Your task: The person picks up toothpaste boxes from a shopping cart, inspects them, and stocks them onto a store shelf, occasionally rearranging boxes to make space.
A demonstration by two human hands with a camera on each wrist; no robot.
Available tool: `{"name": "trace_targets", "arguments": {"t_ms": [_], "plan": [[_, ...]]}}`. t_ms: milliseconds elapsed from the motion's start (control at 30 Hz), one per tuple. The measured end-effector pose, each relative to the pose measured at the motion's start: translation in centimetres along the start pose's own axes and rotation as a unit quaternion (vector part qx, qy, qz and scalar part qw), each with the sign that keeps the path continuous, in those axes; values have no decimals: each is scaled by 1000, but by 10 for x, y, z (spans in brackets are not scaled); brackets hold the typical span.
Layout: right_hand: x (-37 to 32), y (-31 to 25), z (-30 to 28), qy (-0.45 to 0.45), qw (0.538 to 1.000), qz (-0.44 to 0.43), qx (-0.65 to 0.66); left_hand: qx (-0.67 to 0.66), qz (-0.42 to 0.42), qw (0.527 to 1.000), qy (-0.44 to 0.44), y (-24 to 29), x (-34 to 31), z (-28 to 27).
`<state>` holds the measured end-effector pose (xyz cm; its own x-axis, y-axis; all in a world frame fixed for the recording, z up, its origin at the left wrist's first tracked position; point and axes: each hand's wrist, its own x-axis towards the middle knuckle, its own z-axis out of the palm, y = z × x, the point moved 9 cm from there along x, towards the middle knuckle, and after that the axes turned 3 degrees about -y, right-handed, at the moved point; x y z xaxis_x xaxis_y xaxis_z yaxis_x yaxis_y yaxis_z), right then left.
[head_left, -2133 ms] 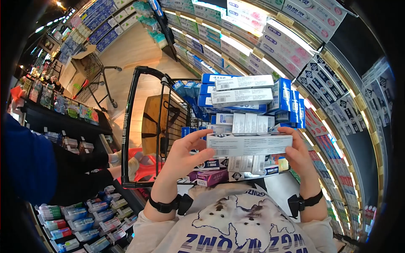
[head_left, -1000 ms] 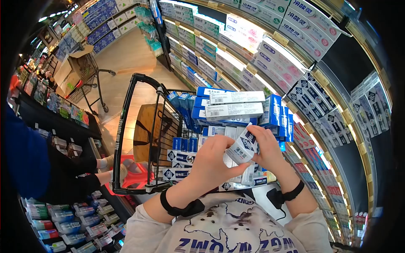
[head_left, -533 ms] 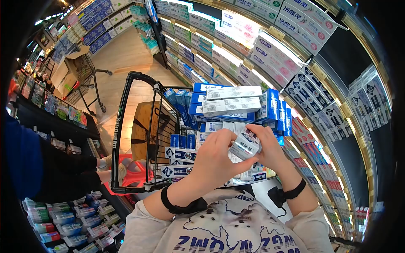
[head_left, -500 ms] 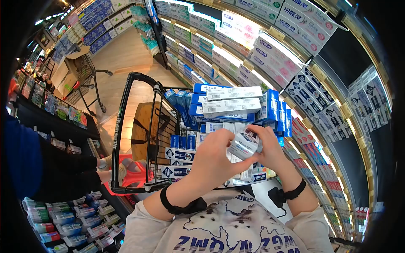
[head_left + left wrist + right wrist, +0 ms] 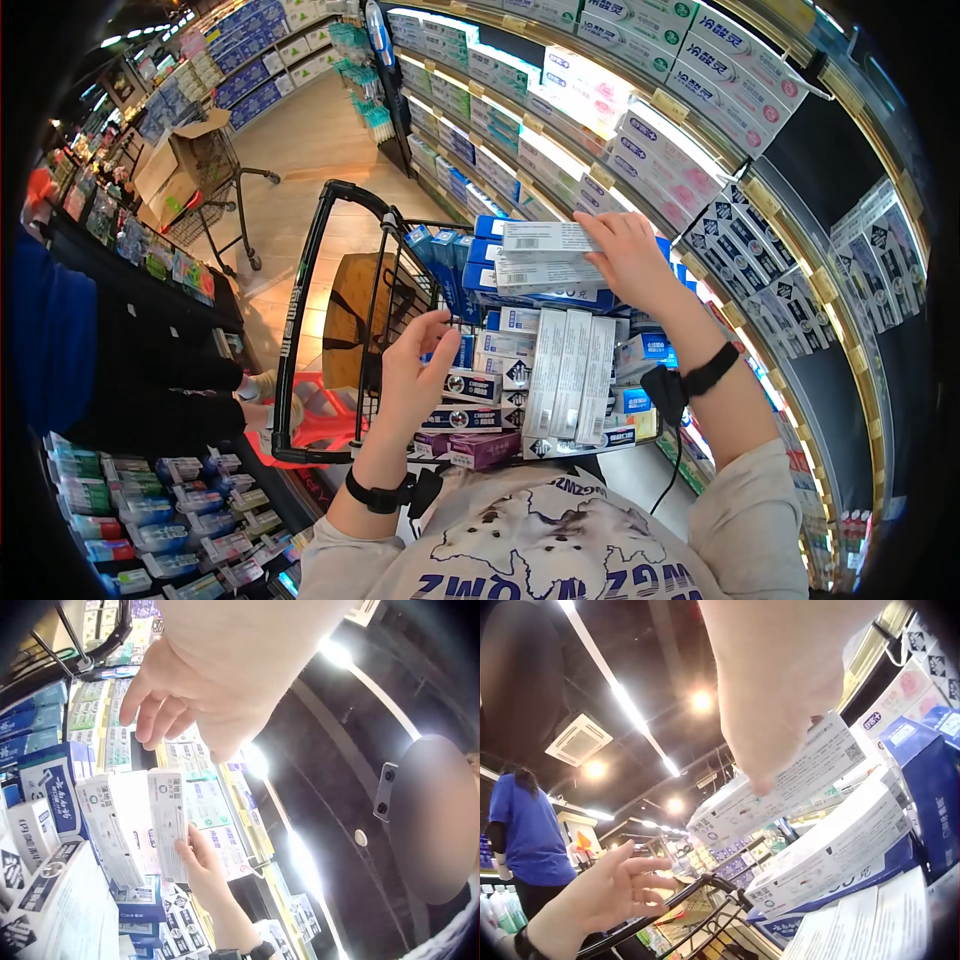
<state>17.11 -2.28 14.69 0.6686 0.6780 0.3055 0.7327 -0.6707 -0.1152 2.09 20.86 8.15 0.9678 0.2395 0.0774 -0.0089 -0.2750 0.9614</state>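
Note:
My right hand (image 5: 632,262) pinches the right end of a white box (image 5: 535,237) at the back of the heaped cart. In the right wrist view this held box (image 5: 817,761) is tilted above another white box (image 5: 840,840). My left hand (image 5: 412,378) hovers over the cart's left side, fingers loosely bent and holding nothing; the left wrist view shows that hand (image 5: 176,694) empty too. Three long white boxes (image 5: 571,370) lie side by side in front, on top of other cartons. Blue boxes (image 5: 483,278) sit under and beside the back white ones.
The cart's black handle frame (image 5: 300,310) rises at left, beside a brown board (image 5: 352,320). Shelves of toothpaste boxes (image 5: 665,160) curve along the right. A person in blue (image 5: 529,832) stands nearby at left. Another cart (image 5: 215,180) holds an open cardboard box farther back.
The small-looking box end between both hands is gone from them. My hands have parted: the right moved back to a white box on the pile, the left moved left, empty. Three front boxes are now uncovered.

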Motion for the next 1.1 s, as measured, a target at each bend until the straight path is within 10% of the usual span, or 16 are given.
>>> {"name": "trace_targets", "arguments": {"t_ms": [333, 567, 767, 867, 1100], "plan": [[13, 15, 30, -43, 999, 21, -21, 47, -62, 996, 43, -57, -41, -49], [-1, -16, -1, 30, 999, -17, 11, 284, -68, 949, -122, -107, -40, -25], [-51, -47, -10, 30, 990, -20, 138, 373, 137, 870, -291, -97, -21, 69], [-79, -52, -4, -1, 988, -10, 154, 353, -1, 845, -403, -126, -14, 86], [-124, -46, -3, -16, 980, 53, 190, 259, 105, 901, -332, -91, -12, 47]]}}
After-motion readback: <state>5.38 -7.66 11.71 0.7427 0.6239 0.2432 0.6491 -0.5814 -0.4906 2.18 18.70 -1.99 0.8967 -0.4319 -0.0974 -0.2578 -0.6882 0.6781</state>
